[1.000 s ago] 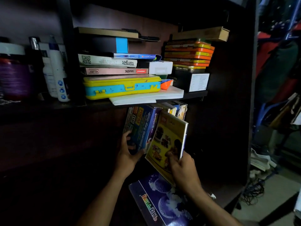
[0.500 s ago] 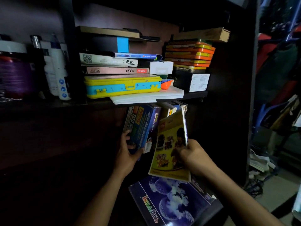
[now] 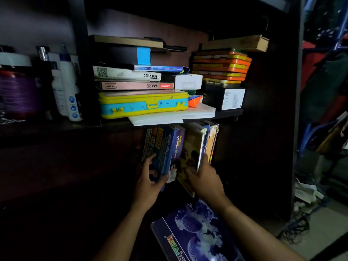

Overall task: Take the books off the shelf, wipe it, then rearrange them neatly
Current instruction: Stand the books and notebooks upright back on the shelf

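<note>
Under the upper shelf board [image 3: 227, 112], a row of books [image 3: 180, 146] stands upright in the dark lower compartment, their tops tucked just below the board. On the row's left side, the left hand [image 3: 150, 178] grips a blue book [image 3: 165, 149], fingers laid on its left face and the thumb curled round its lower front edge. Just beside it, the right hand [image 3: 204, 178] holds a yellow-covered book [image 3: 192, 147], its thumb on the cover and a finger reaching up along the book's right edge, so that the book stands among the others, touching the blue one. Further right in the row a worn, pale spine [image 3: 212, 140] leans against its neighbours. Below both forearms lies a large dark-blue book with white globe shapes on the cover [image 3: 197, 232], flat and face up, near the bottom of the view. On the upper shelf a yellow and turquoise case [image 3: 145, 105] rests on white sheets [image 3: 173, 115], with flat books stacked on top of it, and a pile of orange and yellow tins [image 3: 221, 66] stands to the right on a black box [image 3: 224, 97]. White bottles [image 3: 66, 81] stand in the compartment to the left.
</note>
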